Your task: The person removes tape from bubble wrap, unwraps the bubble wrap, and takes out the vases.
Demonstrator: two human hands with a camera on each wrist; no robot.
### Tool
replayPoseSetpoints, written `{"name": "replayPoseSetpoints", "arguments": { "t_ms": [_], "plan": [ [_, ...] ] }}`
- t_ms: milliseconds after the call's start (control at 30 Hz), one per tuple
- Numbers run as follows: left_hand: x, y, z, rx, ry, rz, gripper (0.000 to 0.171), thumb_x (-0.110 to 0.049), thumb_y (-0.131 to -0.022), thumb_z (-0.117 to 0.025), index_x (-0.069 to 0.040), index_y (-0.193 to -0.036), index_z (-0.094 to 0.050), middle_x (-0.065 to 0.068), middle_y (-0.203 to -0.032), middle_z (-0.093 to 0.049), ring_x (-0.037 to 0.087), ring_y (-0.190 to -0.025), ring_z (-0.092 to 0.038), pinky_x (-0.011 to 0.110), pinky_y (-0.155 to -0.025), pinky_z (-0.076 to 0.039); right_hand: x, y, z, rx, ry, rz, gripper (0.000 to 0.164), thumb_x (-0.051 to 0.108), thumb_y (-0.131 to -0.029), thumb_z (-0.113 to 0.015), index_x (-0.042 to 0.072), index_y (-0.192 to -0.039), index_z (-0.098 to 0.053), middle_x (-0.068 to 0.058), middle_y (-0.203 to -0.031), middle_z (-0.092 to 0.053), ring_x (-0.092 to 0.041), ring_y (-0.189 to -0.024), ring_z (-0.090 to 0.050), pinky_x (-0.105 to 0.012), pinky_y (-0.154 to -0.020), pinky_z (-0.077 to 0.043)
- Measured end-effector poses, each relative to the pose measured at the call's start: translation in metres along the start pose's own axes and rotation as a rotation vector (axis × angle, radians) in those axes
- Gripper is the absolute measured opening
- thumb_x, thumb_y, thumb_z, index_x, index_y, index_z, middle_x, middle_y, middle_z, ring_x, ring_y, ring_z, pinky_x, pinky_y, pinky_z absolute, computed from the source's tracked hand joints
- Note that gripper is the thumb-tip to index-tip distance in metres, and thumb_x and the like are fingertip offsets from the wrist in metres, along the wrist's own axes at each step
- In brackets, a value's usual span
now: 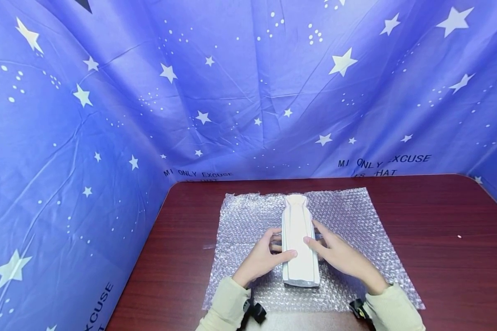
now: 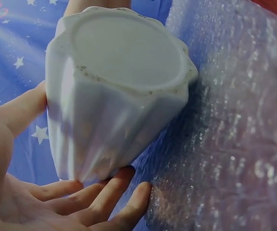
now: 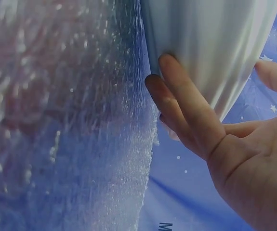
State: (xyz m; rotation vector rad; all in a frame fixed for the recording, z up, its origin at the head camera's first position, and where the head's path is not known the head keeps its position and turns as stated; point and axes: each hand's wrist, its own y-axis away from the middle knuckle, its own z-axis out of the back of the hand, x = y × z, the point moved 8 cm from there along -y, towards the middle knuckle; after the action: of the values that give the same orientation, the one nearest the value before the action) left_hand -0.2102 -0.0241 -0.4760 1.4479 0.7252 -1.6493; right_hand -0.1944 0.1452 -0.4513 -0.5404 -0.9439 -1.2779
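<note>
A white fluted vase [image 1: 297,216] lies lengthwise over a sheet of clear bubble wrap [image 1: 248,211], its narrowed neck pointing away and its base toward me. My left hand [image 1: 262,255] holds its left side, thumb on top and fingers against the flank. From the other side my right hand [image 1: 343,256] grips it the same way, a little farther up. In the left wrist view the scalloped base of the vase [image 2: 128,53] faces the camera, with small dark specks along its rim. The right wrist view shows fingers [image 3: 191,96] against the ridged wall of the vase [image 3: 205,38].
Beneath the wrap is a dark red wood-grain table [image 1: 447,239]. A blue curtain [image 1: 248,92] with white stars hangs behind it and along the sides. A small white speck [image 1: 459,236] lies on the table at the right. Black straps with cameras circle both wrists.
</note>
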Motion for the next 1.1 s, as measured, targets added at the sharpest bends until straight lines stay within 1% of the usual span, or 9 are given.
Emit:
{"name": "replayPoseSetpoints", "arguments": {
  "t_ms": [233, 333, 467, 567, 667, 833, 967, 1100],
  "plan": [
    [-0.004, 0.001, 0.001, -0.005, -0.002, -0.021, 0.068, -0.026, -0.09, -0.074, -0.006, -0.145, -0.04, 0.014, -0.13, -0.059, 0.015, -0.102, -0.064, 0.025, -0.08, -0.057, 0.002, 0.001, 0.002, -0.021, 0.014, -0.004, 0.084, 0.046, -0.1, -0.054, -0.002, -0.157, -0.014, -0.029, -0.125, -0.063, -0.021, -0.091, -0.07, -0.042, -0.083, -0.059],
    [-0.006, 0.001, 0.003, -0.018, -0.007, -0.033, 0.067, -0.024, -0.089, -0.075, -0.006, -0.144, -0.041, 0.014, -0.129, -0.059, 0.016, -0.101, -0.064, 0.025, -0.08, -0.057, 0.004, 0.001, 0.003, -0.033, 0.025, 0.009, 0.084, 0.047, -0.1, -0.055, -0.001, -0.157, -0.015, -0.029, -0.133, -0.057, -0.021, -0.093, -0.069, -0.039, -0.081, -0.059],
    [-0.008, 0.001, 0.004, -0.032, -0.013, -0.04, 0.066, -0.025, -0.088, -0.076, -0.008, -0.143, -0.043, 0.012, -0.128, -0.06, 0.016, -0.101, -0.064, 0.025, -0.079, -0.057, 0.007, 0.001, 0.005, -0.048, 0.036, 0.039, 0.084, 0.047, -0.1, -0.055, -0.001, -0.156, -0.016, -0.03, -0.148, -0.041, -0.025, -0.102, -0.067, -0.038, -0.081, -0.058],
    [-0.009, 0.002, 0.004, -0.035, -0.004, -0.042, 0.066, -0.025, -0.088, -0.076, -0.009, -0.143, -0.043, 0.012, -0.129, -0.059, 0.016, -0.102, -0.064, 0.025, -0.079, -0.057, 0.009, 0.001, 0.006, -0.057, 0.032, 0.058, 0.083, 0.046, -0.1, -0.055, -0.001, -0.156, -0.017, -0.03, -0.15, -0.037, -0.028, -0.107, -0.065, -0.04, -0.083, -0.058],
    [-0.011, 0.003, 0.005, -0.041, 0.01, -0.042, 0.067, -0.025, -0.088, -0.077, -0.01, -0.143, -0.042, 0.012, -0.131, -0.059, 0.016, -0.104, -0.064, 0.026, -0.08, -0.057, 0.011, 0.001, 0.006, -0.067, 0.024, 0.075, 0.081, 0.045, -0.1, -0.056, 0.001, -0.156, -0.018, -0.03, -0.149, -0.038, -0.03, -0.109, -0.065, -0.041, -0.084, -0.058],
    [-0.013, 0.003, 0.007, -0.047, 0.029, -0.043, 0.069, -0.025, -0.087, -0.078, -0.012, -0.144, -0.041, 0.011, -0.133, -0.058, 0.021, -0.109, -0.063, 0.027, -0.081, -0.058, 0.015, 0.003, 0.008, -0.099, 0.047, 0.096, 0.078, 0.044, -0.099, -0.057, 0.003, -0.155, -0.021, -0.03, -0.147, -0.042, -0.029, -0.107, -0.066, -0.043, -0.083, -0.059],
    [-0.015, 0.003, 0.008, -0.048, 0.065, -0.054, 0.069, -0.021, -0.086, -0.079, -0.011, -0.144, -0.042, 0.011, -0.133, -0.058, 0.024, -0.112, -0.062, 0.028, -0.082, -0.058, 0.019, 0.004, 0.01, -0.123, 0.058, 0.107, 0.079, 0.044, -0.099, -0.058, 0.003, -0.156, -0.022, -0.03, -0.147, -0.042, -0.03, -0.107, -0.065, -0.045, -0.081, -0.059],
    [-0.015, 0.003, 0.01, -0.061, 0.09, -0.056, 0.07, -0.017, -0.084, -0.08, -0.009, -0.143, -0.043, 0.011, -0.132, -0.059, 0.024, -0.112, -0.062, 0.029, -0.083, -0.058, 0.021, 0.005, 0.011, -0.141, 0.054, 0.102, 0.08, 0.044, -0.098, -0.059, 0.003, -0.155, -0.022, -0.031, -0.148, -0.041, -0.034, -0.11, -0.064, -0.045, -0.081, -0.059]
  ]
}}
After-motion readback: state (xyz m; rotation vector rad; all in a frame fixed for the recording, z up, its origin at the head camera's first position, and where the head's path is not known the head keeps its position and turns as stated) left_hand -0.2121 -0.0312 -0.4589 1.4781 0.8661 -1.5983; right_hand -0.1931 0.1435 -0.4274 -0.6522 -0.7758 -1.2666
